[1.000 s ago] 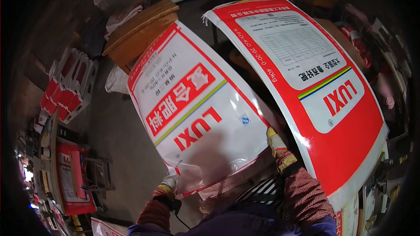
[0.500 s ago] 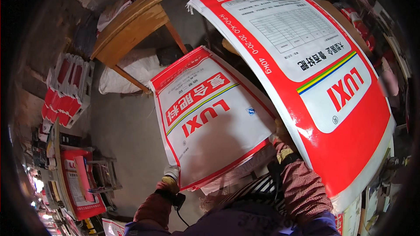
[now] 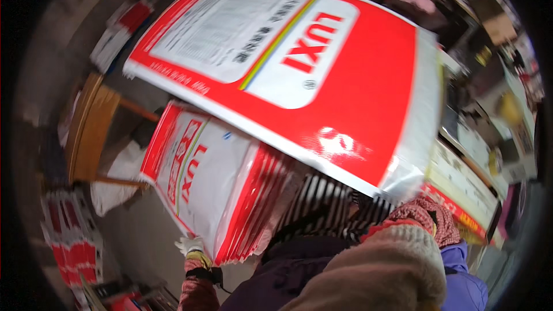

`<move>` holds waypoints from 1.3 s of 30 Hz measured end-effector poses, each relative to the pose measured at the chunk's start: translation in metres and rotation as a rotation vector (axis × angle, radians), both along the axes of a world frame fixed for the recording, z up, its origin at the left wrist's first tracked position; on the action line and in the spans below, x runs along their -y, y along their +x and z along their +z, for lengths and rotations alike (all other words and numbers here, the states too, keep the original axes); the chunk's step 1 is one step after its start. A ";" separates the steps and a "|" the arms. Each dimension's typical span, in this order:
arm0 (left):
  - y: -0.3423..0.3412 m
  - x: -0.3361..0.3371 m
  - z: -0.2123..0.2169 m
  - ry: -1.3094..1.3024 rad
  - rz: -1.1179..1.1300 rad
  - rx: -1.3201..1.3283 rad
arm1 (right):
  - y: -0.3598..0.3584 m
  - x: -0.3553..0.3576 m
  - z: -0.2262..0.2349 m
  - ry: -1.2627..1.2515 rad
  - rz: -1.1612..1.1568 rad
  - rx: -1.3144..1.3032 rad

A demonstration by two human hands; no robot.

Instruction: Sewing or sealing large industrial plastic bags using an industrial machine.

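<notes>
In the head view, the smaller stack of red-and-white sacks (image 3: 222, 164) lies in front of your body, left of the striped cloth (image 3: 325, 196), its layers fanned along the near edge. Your left hand (image 3: 190, 245), in a white glove, is at its near left corner with the fingers partly spread; you can't be seen clearly to pinch the layers, so how firm that grip is I cannot tell. Your right hand (image 3: 377, 268), in a pale glove, looms large and blurred close to the camera, away from the smaller stack; its fingertips are hidden, so I cannot tell how far it is curled or whether it has hold of anything. The larger stack of sacks (image 3: 374, 80) spreads above, its near edge bordering and partly covering the smaller one in this view; whether they touch is unclear. With only the left hand at one corner, the loose, glossy layers could slide apart and skew. A bump against the larger stack's edge could catch or crease them, and your raised right arm could hide such a slip.
</notes>
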State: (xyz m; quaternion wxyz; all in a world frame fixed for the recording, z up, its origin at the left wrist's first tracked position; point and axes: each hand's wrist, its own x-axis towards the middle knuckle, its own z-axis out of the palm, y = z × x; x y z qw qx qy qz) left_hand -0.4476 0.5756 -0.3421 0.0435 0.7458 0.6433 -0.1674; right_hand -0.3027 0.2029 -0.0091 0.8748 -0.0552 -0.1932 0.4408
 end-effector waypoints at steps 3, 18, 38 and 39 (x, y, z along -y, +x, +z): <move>0.025 0.020 0.071 0.155 -0.542 0.658 | -0.037 -0.014 0.026 0.299 -0.349 0.100; 0.262 0.416 0.228 -0.159 -1.849 0.730 | 0.050 0.183 -0.063 -0.974 -1.378 0.028; 0.304 0.329 0.311 -1.166 -1.176 1.400 | 0.074 0.168 -0.098 -2.207 -0.958 0.951; 0.299 0.330 0.311 -1.163 -1.174 1.401 | 0.079 0.153 -0.092 -2.204 -0.956 0.953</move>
